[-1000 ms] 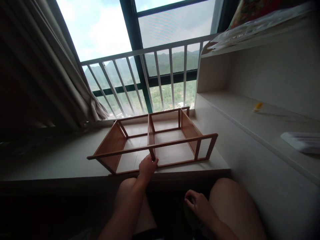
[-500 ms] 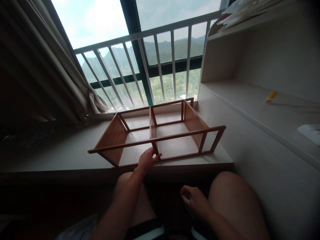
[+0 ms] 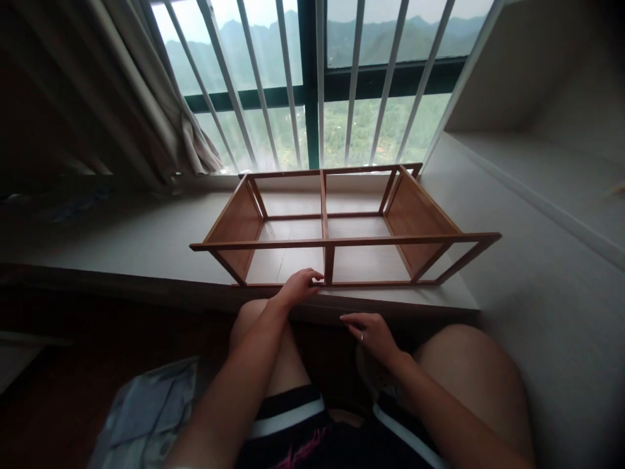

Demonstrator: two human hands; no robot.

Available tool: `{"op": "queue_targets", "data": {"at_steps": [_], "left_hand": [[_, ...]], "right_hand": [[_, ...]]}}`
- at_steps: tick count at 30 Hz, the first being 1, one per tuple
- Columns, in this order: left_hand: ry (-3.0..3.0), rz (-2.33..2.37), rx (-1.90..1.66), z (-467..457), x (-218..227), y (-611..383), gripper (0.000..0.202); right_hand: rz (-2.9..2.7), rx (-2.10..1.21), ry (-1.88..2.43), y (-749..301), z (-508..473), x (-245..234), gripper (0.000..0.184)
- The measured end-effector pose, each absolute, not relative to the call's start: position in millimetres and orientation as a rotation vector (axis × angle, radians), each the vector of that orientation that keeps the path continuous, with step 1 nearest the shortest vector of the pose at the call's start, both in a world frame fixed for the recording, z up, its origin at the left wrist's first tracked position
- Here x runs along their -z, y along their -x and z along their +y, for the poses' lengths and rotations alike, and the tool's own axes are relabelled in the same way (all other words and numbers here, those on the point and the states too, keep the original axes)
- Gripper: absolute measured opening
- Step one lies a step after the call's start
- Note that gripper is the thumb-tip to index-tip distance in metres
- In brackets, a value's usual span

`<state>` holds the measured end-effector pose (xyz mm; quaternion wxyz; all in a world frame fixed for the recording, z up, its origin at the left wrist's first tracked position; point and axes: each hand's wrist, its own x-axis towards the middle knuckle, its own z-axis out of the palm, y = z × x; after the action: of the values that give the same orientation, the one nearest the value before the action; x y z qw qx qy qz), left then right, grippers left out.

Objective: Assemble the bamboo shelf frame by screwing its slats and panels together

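Wooden rack (image 3: 342,241): grasped at its near lower rail by left hand (image 3: 297,288), fingers (image 3: 312,276) curled over the rail just left of the centre upright; thumb not to be made out.

Right hand (image 3: 372,333): held nothing, fingers loosely spread and pointing left, a ring on one of them; hovered close under the front edge of the ledge, above the right thigh; touching the edge or not, impossible to tell.

Lay on its side across pale ledge (image 3: 122,241), open face up; showed two bays split by a centre divider and solid panels at both ends. Sat just in front of white window bars (image 3: 288,78), green hills beyond.

Further out: curtain (image 3: 161,98) gathered at left, hem down near the ledge behind the rack's left end; built-in shelf (image 3: 537,169) at right. Lower down: black shorts (image 3: 303,436) with a white band, and crumpled grey-blue cloth (image 3: 146,410) at left.
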<state>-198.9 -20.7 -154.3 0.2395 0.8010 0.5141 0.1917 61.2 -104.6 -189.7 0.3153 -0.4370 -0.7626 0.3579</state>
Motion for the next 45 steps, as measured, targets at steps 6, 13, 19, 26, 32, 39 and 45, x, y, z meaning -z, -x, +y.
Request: {"op": "queue_targets", "data": {"at_steps": [6, 13, 19, 26, 32, 39, 45], "left_hand": [[-2.189, 1.449, -0.521, -17, 161, 194, 0.021], [-2.218, 1.457, -0.482, -20, 158, 193, 0.023], [-2.228, 1.497, -0.424, -24, 151, 189, 0.024], [-2.238, 1.521, -0.391, -25, 148, 186, 0.021], [-2.223, 1.528, -0.372, -23, 150, 185, 0.019], [-2.2, 1.522, -0.37, -23, 150, 184, 0.019], [-2.18, 1.519, -0.383, -24, 149, 183, 0.02]], "right_hand": [[-2.206, -0.707, 1.057, -36, -59, 190, 0.024], [-2.464, -0.432, 1.129, -23, -34, 196, 0.028], [-2.466, -0.353, 1.21, -18, -30, 193, 0.022], [-2.422, -0.411, 1.127, -21, -30, 193, 0.025], [-2.407, -0.388, 1.069, -22, -32, 195, 0.026], [-2.395, -0.264, 1.062, -24, -39, 207, 0.025], [-2.397, -0.2, 1.083, -24, -41, 210, 0.026]]}}
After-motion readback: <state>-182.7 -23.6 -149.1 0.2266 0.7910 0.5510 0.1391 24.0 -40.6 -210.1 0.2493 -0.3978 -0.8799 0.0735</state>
